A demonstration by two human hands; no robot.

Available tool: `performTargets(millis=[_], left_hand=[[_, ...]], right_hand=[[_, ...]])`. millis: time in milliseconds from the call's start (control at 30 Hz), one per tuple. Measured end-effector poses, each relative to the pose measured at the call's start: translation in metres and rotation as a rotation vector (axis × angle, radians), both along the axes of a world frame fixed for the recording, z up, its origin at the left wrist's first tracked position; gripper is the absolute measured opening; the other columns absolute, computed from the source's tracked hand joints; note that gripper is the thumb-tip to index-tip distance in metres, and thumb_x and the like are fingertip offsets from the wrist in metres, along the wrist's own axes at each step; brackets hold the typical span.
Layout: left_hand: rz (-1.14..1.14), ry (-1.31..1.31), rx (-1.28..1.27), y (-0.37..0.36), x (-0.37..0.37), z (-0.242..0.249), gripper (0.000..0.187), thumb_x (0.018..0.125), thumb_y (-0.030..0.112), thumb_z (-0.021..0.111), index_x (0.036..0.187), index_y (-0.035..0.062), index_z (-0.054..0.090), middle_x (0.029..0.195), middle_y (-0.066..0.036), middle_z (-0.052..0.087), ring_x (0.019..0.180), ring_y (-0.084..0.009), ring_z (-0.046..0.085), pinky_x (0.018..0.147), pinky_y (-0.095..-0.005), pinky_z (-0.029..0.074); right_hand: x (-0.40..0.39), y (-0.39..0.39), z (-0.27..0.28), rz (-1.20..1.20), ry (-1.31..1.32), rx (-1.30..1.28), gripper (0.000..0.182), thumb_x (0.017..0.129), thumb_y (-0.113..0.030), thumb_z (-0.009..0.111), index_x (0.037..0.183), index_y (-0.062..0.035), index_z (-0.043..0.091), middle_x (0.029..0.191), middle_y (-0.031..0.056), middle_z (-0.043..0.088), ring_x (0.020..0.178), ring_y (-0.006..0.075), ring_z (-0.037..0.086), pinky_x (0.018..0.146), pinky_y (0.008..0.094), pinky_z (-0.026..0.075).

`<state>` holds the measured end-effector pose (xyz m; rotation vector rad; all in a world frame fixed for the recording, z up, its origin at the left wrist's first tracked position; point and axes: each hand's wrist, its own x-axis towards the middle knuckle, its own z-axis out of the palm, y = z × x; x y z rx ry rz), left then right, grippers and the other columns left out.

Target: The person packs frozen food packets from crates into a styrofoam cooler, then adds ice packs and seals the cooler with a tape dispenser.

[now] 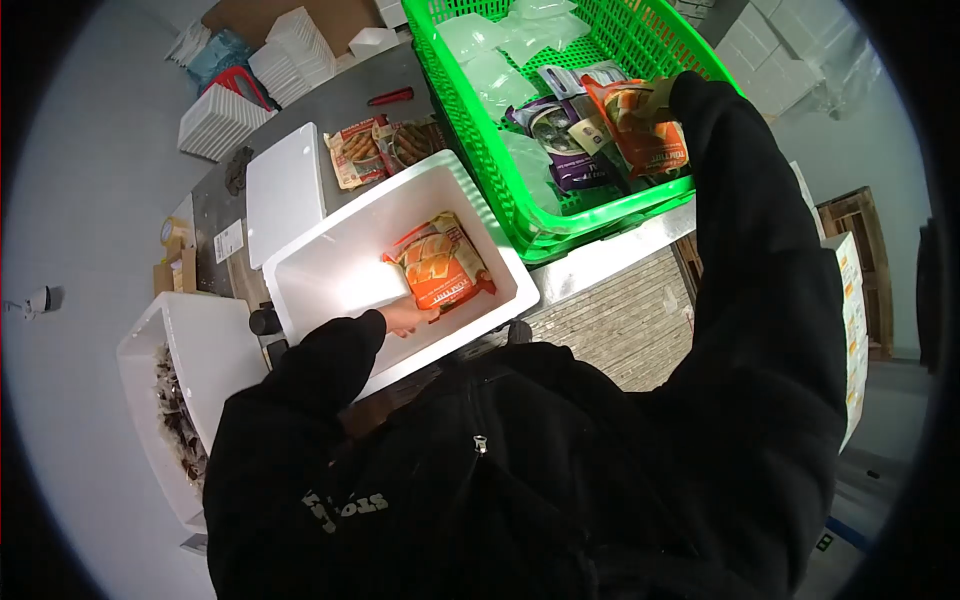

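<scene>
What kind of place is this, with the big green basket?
Probably a food packing room. A white foam box has an orange food bag inside, and the green basket holds more food bags beside cloudy bags that look like ice packs.

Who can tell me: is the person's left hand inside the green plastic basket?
No, the left hand is inside the white foam box, at the lower edge of an orange plastic packet.
</scene>
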<state>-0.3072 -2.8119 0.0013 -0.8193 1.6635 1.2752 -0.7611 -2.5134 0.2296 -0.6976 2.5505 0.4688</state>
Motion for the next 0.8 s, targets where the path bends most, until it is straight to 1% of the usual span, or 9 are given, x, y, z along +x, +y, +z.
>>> performTargets(millis=[100,167,233,300,433,500,533,667,800], left_hand=[[-0.326,0.431,-0.194,-0.018,-0.004,0.034,0.045,0.082,0.042,0.063,0.094,-0.0012,0.060,0.102,-0.011,0.062,0.092,-0.0211,0.057,0.080,-0.0303,0.046],[-0.091,0.669,-0.154,-0.026,0.000,0.062,0.026,0.085,0.024,0.062,0.091,-0.0005,0.057,0.111,-0.011,0.060,0.094,-0.0201,0.056,0.079,-0.0324,0.047],[0.114,0.801,0.033,-0.051,0.009,0.082,0.009,0.085,0.011,0.059,0.091,0.0057,0.055,0.112,-0.005,0.059,0.087,-0.0117,0.055,0.070,-0.0264,0.046],[0.337,0.968,0.046,-0.047,0.021,0.125,0.027,0.086,0.008,0.053,0.113,0.0052,0.054,0.107,-0.004,0.060,0.084,-0.0089,0.055,0.070,-0.0233,0.045],[0.519,1.037,-0.141,-0.024,0.037,0.180,0.031,0.093,0.022,0.051,0.116,0.0014,0.054,0.100,-0.008,0.062,0.084,-0.0123,0.060,0.072,-0.0238,0.047],[0.532,1.046,-0.099,-0.020,0.038,0.183,0.028,0.093,0.021,0.050,0.112,0.0013,0.055,0.099,-0.008,0.062,0.083,-0.0128,0.061,0.072,-0.0243,0.047],[0.562,1.081,-0.066,-0.014,0.036,0.184,0.025,0.093,0.020,0.053,0.110,0.0017,0.057,0.094,-0.006,0.063,0.078,-0.0106,0.061,0.068,-0.0219,0.047],[0.555,1.224,0.068,0.004,0.029,0.201,0.025,0.093,0.020,0.053,0.107,0.0000,0.057,0.092,-0.007,0.062,0.081,-0.0109,0.060,0.071,-0.0229,0.046],[0.591,1.341,0.145,0.026,0.002,0.229,0.046,0.091,0.037,0.055,0.117,-0.0004,0.053,0.102,-0.008,0.061,0.091,-0.0146,0.060,0.079,-0.0267,0.047]], right_hand=[[-0.007,0.004,-0.001,-0.002,-0.095,-0.020,0.077,0.058,-0.062,0.070,0.113,-0.0081,0.062,0.108,0.0101,0.063,0.090,0.0211,0.062,0.074,0.0340,0.050],[-0.015,0.006,-0.004,-0.048,-0.134,-0.045,0.068,0.063,-0.056,0.070,0.111,-0.0086,0.063,0.106,0.0082,0.064,0.088,0.0190,0.062,0.073,0.0351,0.051],[-0.015,0.004,-0.016,-0.329,-0.550,-0.652,0.045,0.073,-0.043,0.068,0.105,-0.0113,0.065,0.097,0.0037,0.063,0.076,0.0147,0.059,0.066,0.0359,0.050],[-0.033,-0.010,-0.030,-0.435,-0.646,-0.867,0.031,0.079,-0.029,0.067,0.106,-0.0144,0.062,0.090,-0.0003,0.059,0.067,0.0117,0.050,0.059,0.0328,0.048],[-0.065,-0.002,-0.049,0.428,-0.377,-0.725,0.033,0.080,-0.026,0.067,0.109,-0.0129,0.056,0.088,-0.0013,0.060,0.076,0.0126,0.057,0.060,0.0291,0.046],[-0.035,-0.012,-0.031,0.104,-0.443,-0.824,0.035,0.078,-0.026,0.070,0.107,-0.0125,0.057,0.082,-0.0017,0.061,0.075,0.0118,0.058,0.061,0.0273,0.045],[0.004,-0.026,-0.002,-0.434,-0.504,-0.791,0.036,0.076,-0.025,0.072,0.106,-0.0121,0.057,0.078,-0.0020,0.060,0.073,0.0111,0.058,0.062,0.0266,0.045],[0.051,-0.043,0.057,0.107,-0.345,-1.063,0.023,0.081,-0.011,0.069,0.101,-0.0083,0.057,0.084,-0.0009,0.064,0.066,0.0047,0.055,0.055,0.0199,0.039],[0.154,-0.058,0.152,0.317,-0.128,-1.422,0.029,0.086,-0.007,0.059,0.115,-0.0067,0.053,0.104,0.0071,0.062,0.098,0.0115,0.057,0.081,0.0245,0.043]])
